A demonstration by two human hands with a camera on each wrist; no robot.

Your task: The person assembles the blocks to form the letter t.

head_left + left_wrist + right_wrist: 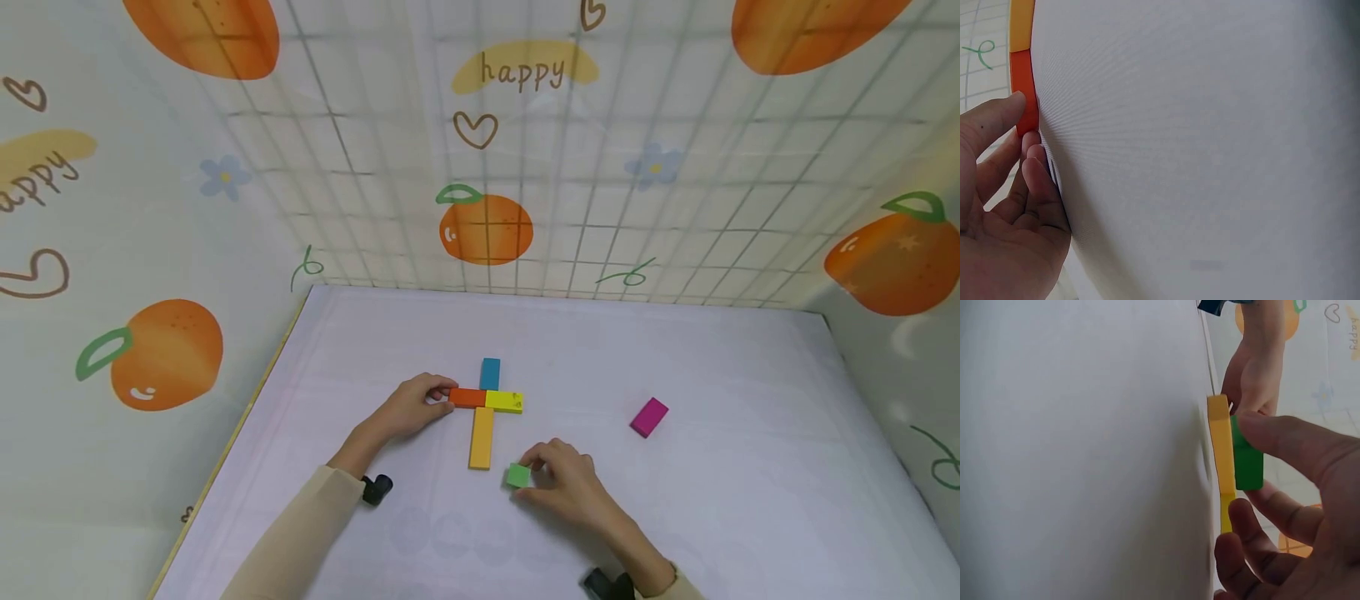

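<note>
My left hand (408, 407) pinches the outer end of a red-orange block (468, 398), thumb on the near side in the left wrist view. That block meets a bright yellow block (504, 402) end to end. Above their joint lies a blue block (491, 374); below it a longer amber block (482, 438) points toward me, so the blocks form a cross. Between thumb and fingers my right hand (566, 487) holds a green block (518, 476), right of the amber block's near end. In the right wrist view the green block (1248, 456) appears raised off the table.
A magenta block (649, 417) lies alone on the right of the white-covered table (750, 500). Patterned cloth (375, 125) hangs at the back and sides. Black wrist devices (377, 490) sit at both cuffs.
</note>
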